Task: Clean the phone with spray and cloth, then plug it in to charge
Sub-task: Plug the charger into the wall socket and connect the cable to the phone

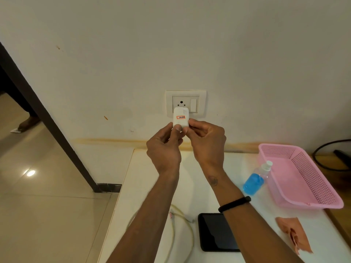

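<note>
White plastic, the charger adapter (180,119) sits pinched between the fingertips of the left hand (163,149) and right hand (206,143), held against the wall socket (185,103) — whether its pins are seated I cannot tell. Tilted, they could miss the holes. The phone (214,232) lies dark on the table (144,186) beside the loose cable (182,224) — unconnected, so a careless forearm might drag either off.

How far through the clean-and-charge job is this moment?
Cleaning looks finished, though that is a guess: the spray bottle and cloth are set down, and the phone lies on the table. In hand: the left hand and right hand hold the white charger at the wall socket. Left: seating it, and the cable does not look joined to the phone.
</note>
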Available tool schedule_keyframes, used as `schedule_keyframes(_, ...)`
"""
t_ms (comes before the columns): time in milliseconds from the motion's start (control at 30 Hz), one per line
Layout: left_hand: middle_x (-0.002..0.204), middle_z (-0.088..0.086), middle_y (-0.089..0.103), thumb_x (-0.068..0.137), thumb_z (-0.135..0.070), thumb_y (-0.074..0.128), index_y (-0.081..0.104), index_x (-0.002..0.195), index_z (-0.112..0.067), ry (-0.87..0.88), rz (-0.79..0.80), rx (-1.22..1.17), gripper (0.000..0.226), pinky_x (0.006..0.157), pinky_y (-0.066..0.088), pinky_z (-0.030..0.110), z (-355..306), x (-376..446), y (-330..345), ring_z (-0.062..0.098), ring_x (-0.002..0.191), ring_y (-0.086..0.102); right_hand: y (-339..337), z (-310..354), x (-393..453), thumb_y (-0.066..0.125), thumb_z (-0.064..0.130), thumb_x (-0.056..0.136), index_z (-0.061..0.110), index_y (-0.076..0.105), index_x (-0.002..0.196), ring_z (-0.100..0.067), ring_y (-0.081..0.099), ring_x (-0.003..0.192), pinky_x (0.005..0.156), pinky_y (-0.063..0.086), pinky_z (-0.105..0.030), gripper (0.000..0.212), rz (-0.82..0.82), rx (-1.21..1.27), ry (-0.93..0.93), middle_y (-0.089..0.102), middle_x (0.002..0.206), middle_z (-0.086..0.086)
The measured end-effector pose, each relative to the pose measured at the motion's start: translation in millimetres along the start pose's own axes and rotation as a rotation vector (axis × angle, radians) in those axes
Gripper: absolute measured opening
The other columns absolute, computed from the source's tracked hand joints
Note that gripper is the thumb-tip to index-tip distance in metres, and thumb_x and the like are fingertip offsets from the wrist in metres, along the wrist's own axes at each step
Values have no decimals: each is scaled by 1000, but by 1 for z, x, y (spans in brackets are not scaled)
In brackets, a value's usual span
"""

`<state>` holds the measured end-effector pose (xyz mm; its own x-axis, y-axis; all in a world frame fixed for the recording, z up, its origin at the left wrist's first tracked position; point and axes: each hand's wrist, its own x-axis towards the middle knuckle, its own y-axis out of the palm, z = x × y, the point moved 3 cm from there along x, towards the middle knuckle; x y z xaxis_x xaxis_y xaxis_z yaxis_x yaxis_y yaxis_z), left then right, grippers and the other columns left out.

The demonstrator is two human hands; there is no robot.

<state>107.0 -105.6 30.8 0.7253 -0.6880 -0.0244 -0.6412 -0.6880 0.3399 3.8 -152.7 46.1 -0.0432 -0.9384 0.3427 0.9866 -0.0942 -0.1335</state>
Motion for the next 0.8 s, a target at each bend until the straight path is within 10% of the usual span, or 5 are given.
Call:
schedule_keyframes(567, 96, 10, 81, 94, -12, 74, 77, 116, -5, -51, 76, 116, 23, 78, 66, 36, -17, 14, 0, 21, 79, 80, 2, 17, 8, 83, 19, 85, 14, 80, 104, 6, 70, 77, 78, 58, -12, 20, -68, -151, -13, 77, 96, 9)
schedule_keyframes(800, 86, 2, 81, 91, -33, 76, 81, 99, -16, -64, 249, 775, 19, 71, 64, 30, -30, -8, -63, 16, 76, 78, -32, 11, -34, 80, 19, 85, 18, 79, 95, 1, 71, 77, 81, 61, -22, 10, 104, -249, 150, 76, 87, 12)
